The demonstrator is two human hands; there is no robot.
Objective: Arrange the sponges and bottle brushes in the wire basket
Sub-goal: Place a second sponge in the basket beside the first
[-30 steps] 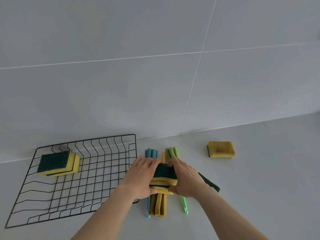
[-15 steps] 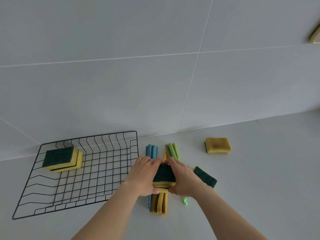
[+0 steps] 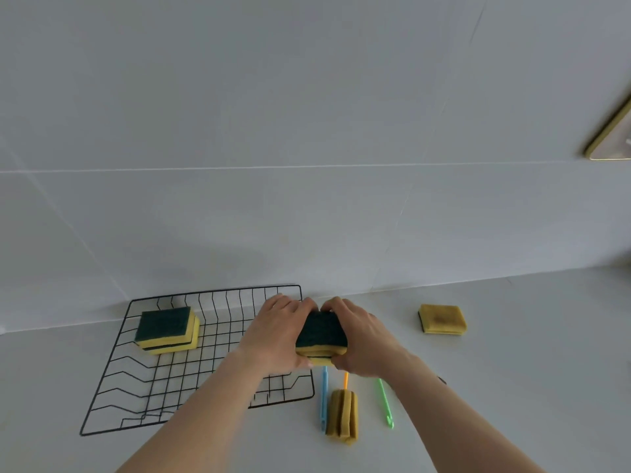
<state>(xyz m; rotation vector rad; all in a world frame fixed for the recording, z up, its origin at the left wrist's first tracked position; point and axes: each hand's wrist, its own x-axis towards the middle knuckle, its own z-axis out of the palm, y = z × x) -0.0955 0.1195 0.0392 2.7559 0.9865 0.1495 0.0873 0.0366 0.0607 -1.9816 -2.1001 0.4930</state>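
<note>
Currently I record both hands closed around a stack of 2 sponges [image 3: 321, 339], green scouring faces up and yellow foam below, held just off the right edge of the wire basket [image 3: 191, 397] and above the white counter [image 3: 512, 387]. My left hand [image 3: 273, 339] clamps the stack's left side with the thumb under the lower front corner; my right hand [image 3: 365, 339] clamps the right side, fingers curled over the far edge. The stack's long axis runs roughly front to back from my viewpoint, its near end showing the layered yellow edges. Inside the basket, at its far left corner, a second stack of 2 sponges [image 3: 167, 331] lies flat, green face up, long axis running left to right, the lower piece offset slightly toward me. A single yellow sponge [image 3: 442, 319] rests on the counter well to the right, yellow face up, dark scouring layer visible along its left edge, long axis left to right. Below the hands lie 3 bottle brushes, their long axes running front to back: a blue brush [image 3: 323, 401] with its handle end near me, an orange-handled brush [image 3: 342, 418] with its ochre foam head toward me, and a green brush [image 3: 386, 402] with its hooked handle end toward me, angled slightly right. Their far ends are hidden under the hands. I find no brand, label or writing legible on any item.
</note>
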